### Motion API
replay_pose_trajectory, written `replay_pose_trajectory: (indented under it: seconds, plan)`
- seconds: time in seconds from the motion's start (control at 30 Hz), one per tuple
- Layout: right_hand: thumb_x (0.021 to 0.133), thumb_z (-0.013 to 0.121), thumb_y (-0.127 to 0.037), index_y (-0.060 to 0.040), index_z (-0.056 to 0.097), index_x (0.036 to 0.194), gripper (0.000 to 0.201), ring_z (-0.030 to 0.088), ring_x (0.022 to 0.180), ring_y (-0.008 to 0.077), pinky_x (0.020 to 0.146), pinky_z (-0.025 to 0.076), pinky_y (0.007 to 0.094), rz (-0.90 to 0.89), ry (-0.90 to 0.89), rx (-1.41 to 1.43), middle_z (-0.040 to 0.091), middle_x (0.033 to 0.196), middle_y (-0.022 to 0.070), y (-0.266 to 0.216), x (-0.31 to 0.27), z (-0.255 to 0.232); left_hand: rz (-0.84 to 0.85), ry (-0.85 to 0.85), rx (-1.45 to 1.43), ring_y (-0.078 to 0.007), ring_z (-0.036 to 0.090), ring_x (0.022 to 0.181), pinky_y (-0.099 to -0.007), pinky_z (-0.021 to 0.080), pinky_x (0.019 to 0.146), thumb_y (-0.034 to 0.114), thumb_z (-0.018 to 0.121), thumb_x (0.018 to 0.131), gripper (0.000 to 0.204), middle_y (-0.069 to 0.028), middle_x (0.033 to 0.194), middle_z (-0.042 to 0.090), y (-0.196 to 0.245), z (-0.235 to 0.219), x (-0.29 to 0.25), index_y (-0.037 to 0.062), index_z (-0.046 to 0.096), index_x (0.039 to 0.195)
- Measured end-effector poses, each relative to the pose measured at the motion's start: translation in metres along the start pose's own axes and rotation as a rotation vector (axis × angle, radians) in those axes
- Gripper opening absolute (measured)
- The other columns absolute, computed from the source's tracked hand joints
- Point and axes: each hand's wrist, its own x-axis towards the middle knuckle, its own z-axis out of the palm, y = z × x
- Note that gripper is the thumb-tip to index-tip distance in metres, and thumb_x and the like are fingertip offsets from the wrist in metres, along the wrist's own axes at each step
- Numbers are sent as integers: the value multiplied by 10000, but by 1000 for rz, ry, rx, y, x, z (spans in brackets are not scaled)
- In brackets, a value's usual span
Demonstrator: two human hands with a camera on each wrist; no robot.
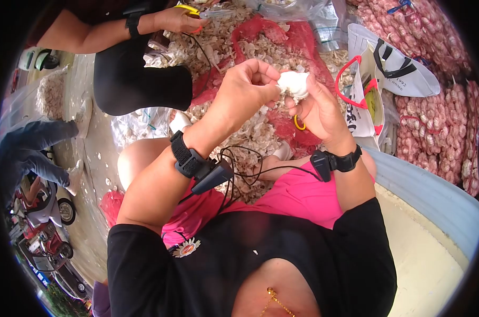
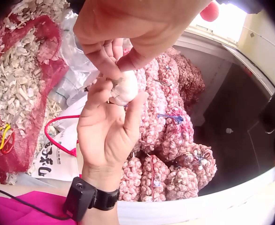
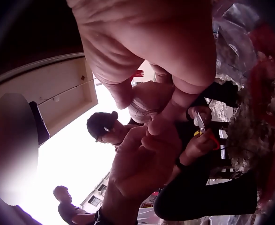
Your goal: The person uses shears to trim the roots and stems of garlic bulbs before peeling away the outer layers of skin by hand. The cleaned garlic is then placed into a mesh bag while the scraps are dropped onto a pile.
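A white garlic bulb (image 1: 294, 84) is held up between both hands in the head view. My left hand (image 1: 239, 92) pinches its left side with curled fingers, while my right hand (image 1: 321, 113) grips the other side between thumb and fingers. The left wrist view shows the bulb (image 2: 126, 89) between my left hand (image 2: 133, 23) above and my right hand (image 2: 107, 133) below. Seen darkly in the right wrist view, the bulb (image 3: 149, 98) touches fingers of my right hand (image 3: 147, 42) and left hand (image 3: 144, 161).
Loose peelings (image 1: 250, 129) and red netting (image 1: 303, 45) lie beyond my lap. Yellow-and-red handles (image 2: 5, 138) rest on the peelings. A white bag (image 1: 364, 98) and netted garlic (image 1: 430, 132) stand right. Another person's hand (image 1: 173, 20) holds scissors at upper left.
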Motion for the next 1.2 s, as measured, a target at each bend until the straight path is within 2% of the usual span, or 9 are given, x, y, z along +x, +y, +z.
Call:
replay_pose_trajectory:
  seconds: [0.1,0.17,0.27,0.33,0.37,0.4,0.47,0.73,1.2]
  plan:
    - [1026,486,-415,-9,566,1233,463,651,842,157,696,585,263,70,43,296,646,1064,77,5,3,-3,202,-45,302,-53,586,734,-214,489,651,-19,657,854,142,-3,848,631,-2,3,-3,6,617,988]
    - [1014,503,-436,-28,588,1178,448,637,780,131,673,580,254,148,229,397,650,1013,57,0,6,4,174,-143,406,-43,581,749,-208,481,644,-13,670,856,137,6,844,623,5,8,-13,12,633,986]
    - [1012,495,-460,-41,596,1156,455,628,749,111,632,560,240,88,196,267,647,981,36,12,10,-7,21,-187,465,-58,607,774,-221,495,631,9,726,832,187,-1,869,636,14,13,-18,37,675,1010]
    - [1013,479,-482,-60,602,1139,457,615,745,105,603,529,229,76,135,234,642,971,29,12,8,-4,505,67,862,-122,637,768,-266,530,636,18,757,790,283,-44,954,654,13,8,-14,56,679,1059]
    - [1013,473,-492,-68,605,1136,461,611,745,102,600,516,227,66,137,186,641,968,25,13,8,-2,551,82,754,-194,650,809,-308,552,658,12,760,766,323,-77,1026,645,10,8,-10,72,679,1073]
    - [1012,468,-502,-76,607,1133,465,606,746,100,597,504,224,59,139,137,639,965,22,14,7,0,551,85,762,-194,650,809,-308,552,658,12,760,766,323,-77,1026,645,8,7,-6,72,679,1073]
    - [1011,475,-497,-88,614,1129,447,599,749,98,603,496,221,64,144,140,636,962,17,19,6,0,867,42,945,-226,641,860,-325,558,696,7,756,762,330,-91,1044,631,5,5,0,76,671,1073]
    - [1024,465,-453,-47,612,1170,456,653,850,115,710,580,264,45,73,153,656,1003,47,14,3,1,942,123,1046,-275,610,812,-370,514,690,38,758,738,263,-77,926,620,2,10,-2,61,633,968]
    - [1022,490,-431,-79,630,1131,394,637,849,106,664,564,236,124,177,281,657,1011,28,24,5,0,857,-54,1058,-284,620,798,-386,514,691,48,723,762,138,-73,815,602,-3,10,-7,62,612,842]
